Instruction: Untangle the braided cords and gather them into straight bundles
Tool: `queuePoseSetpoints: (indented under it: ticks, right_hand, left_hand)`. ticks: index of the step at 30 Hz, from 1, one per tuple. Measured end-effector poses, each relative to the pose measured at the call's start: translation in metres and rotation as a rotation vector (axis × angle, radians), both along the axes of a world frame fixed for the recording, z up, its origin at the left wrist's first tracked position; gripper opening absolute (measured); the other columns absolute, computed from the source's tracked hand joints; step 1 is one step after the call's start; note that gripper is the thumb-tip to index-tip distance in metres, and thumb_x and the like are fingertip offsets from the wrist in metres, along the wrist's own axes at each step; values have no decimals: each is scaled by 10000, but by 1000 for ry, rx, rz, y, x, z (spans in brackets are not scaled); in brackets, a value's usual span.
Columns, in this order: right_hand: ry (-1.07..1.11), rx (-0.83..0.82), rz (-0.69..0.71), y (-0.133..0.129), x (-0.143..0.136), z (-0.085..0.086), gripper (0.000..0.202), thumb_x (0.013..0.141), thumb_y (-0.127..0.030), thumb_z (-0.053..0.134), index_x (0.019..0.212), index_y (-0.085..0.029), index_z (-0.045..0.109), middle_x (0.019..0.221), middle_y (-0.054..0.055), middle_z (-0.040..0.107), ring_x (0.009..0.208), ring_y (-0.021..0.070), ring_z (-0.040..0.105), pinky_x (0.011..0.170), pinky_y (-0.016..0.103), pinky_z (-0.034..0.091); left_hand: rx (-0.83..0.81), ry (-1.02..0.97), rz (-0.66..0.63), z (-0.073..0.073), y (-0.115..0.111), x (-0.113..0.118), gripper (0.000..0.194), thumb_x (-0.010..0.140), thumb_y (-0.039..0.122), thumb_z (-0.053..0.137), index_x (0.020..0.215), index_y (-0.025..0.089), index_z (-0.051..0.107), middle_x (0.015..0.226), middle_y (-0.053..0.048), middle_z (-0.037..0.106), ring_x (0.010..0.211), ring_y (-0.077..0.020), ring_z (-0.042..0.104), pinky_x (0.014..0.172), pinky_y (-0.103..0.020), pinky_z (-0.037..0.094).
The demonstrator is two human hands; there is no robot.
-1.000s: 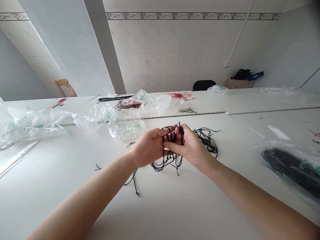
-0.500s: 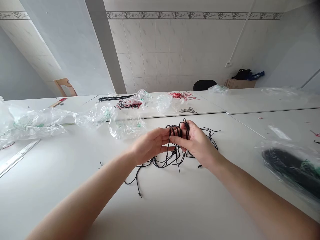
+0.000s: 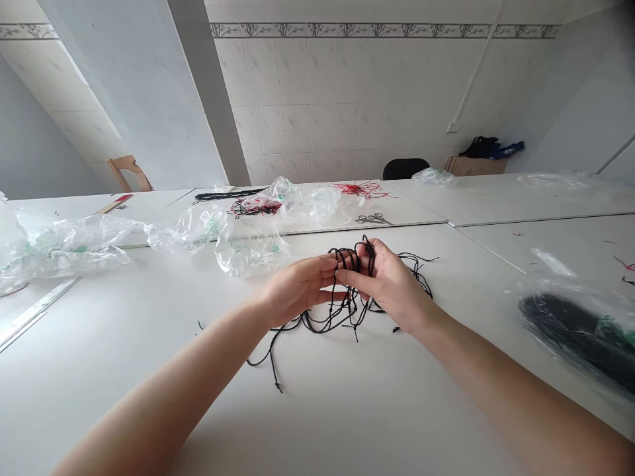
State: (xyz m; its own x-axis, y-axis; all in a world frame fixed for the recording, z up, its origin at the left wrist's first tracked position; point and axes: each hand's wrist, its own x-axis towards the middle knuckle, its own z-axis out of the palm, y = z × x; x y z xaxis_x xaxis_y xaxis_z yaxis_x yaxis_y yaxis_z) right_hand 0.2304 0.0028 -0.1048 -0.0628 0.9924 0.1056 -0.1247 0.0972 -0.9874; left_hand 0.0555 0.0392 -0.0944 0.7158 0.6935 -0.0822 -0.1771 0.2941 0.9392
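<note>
Several black braided cords (image 3: 327, 322) hang in loops between my two hands, their lower parts lying on the white table (image 3: 228, 410). My left hand (image 3: 302, 284) has the loops draped over its fingers, which are curled under them. From the other side my right hand (image 3: 391, 281) grips the same cords, thumb pointing left and a small loop rising above its fingertips. Knotted cord ends lie to the left and front of the hands, and more strands stick out behind the right hand.
Crumpled clear plastic bags (image 3: 251, 250) lie to the left and behind. Farther back are scissors (image 3: 373, 219), red cords (image 3: 361, 190) and a black cord bundle (image 3: 228, 194). A bag of black cords (image 3: 575, 330) lies at right, a metal ruler (image 3: 37, 311) at left.
My left thumb has moved slightly toward the loops. Otherwise the hands and cords look the same.
</note>
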Motion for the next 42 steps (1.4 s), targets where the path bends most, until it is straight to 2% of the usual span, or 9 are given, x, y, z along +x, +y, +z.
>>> queuePoseSetpoints:
  ticks: [8,17,24,28,33,37,42]
  right_hand:
    - [28,-12,-12,1,0,-1,491,687,-268,868,869,-232,414,837,-71,486,697,76,488,543,245,329]
    - [46,-33,-22,0,-2,0,556,643,-328,914,869,-227,417,870,-67,473,646,48,436,517,239,300]
    - [54,-28,7,2,0,-1,545,638,-272,906,875,-232,417,851,-64,507,685,70,471,548,232,339]
    - [36,-29,-16,2,1,-1,540,637,-261,899,886,-237,420,887,-58,497,722,80,495,583,233,380]
    - [32,16,-28,5,0,-3,530,624,-203,896,868,-233,426,935,-53,477,791,83,520,679,227,448]
    - [-30,74,-19,6,0,-6,496,667,-228,877,862,-233,420,915,-48,484,834,98,538,763,247,480]
    - [-129,56,-4,3,3,-4,468,734,-329,839,895,-246,408,912,-31,492,814,122,543,542,216,445]
  left_hand:
    - [14,-4,0,-1,0,-1,260,937,272,585,1144,175,707,1222,-118,638,1137,-264,562,971,-407,480]
    - [33,-10,-12,-5,2,-3,188,950,251,580,1053,182,722,1127,-92,624,1085,-237,554,995,-427,479]
    - [59,5,-6,-5,3,-3,191,957,243,575,1049,183,730,1173,-99,629,1125,-245,554,1019,-435,476]
    - [146,77,41,-5,3,-3,228,971,284,580,1104,186,738,1184,-102,655,1161,-259,569,1040,-446,477]
    - [317,207,97,-4,2,-3,332,989,413,585,1201,204,731,1253,-94,661,1227,-265,558,1060,-432,478]
    - [330,199,115,-5,1,-1,357,1007,424,549,1184,180,741,1218,-100,687,1178,-256,591,1027,-427,512]
    - [306,169,124,-5,1,-1,344,1008,410,555,1161,167,745,1183,-108,692,1159,-262,602,973,-421,547]
